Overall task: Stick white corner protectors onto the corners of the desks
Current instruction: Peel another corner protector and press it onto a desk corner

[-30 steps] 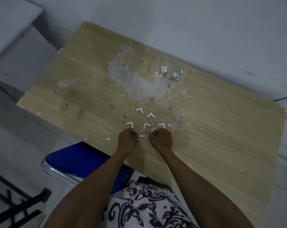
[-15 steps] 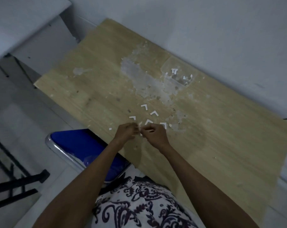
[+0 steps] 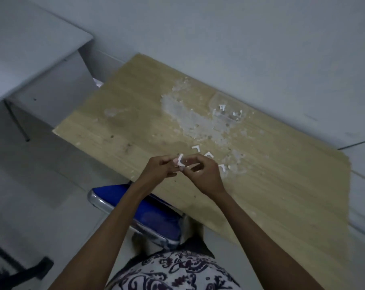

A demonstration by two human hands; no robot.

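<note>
1. The left hand (image 3: 159,168) and right hand (image 3: 204,174) are meeting just above the near edge of the tabletop (image 3: 282,185), fingertips almost touching each other.
2. Both are holding one white protector (image 3: 180,163) between them: the left grip is pinching its left side with curled fingers, and the right grip is pinching its lower end, thumb and forefinger pressed together on it.
3. The held protector is standing up above the fingers as a bent, L-shaped piece, off the tabletop.
4. More protectors are lying loose on the tabletop just beyond the hands: one (image 3: 196,147) farther back, one (image 3: 209,154) just past the right hand's fingers, and one (image 3: 223,168) partly hidden beside the right hand's knuckles.
5. A clear bag (image 3: 227,109) is lying near the far edge by the wall, with a few small white pieces showing inside; how many I cannot tell.
6. A pale, worn patch (image 3: 190,120) with flaking bits is spreading across the middle of the tabletop, between the bag and the loose protectors.
7. A blue chair (image 3: 154,214) with a chrome rim is sitting under the near edge, below the left forearm.
8. A grey desk (image 3: 31,49) is standing to the left, apart from the tabletop.
9. Patterned cloth (image 3: 177,273) is showing at the bottom between the arms.
</note>
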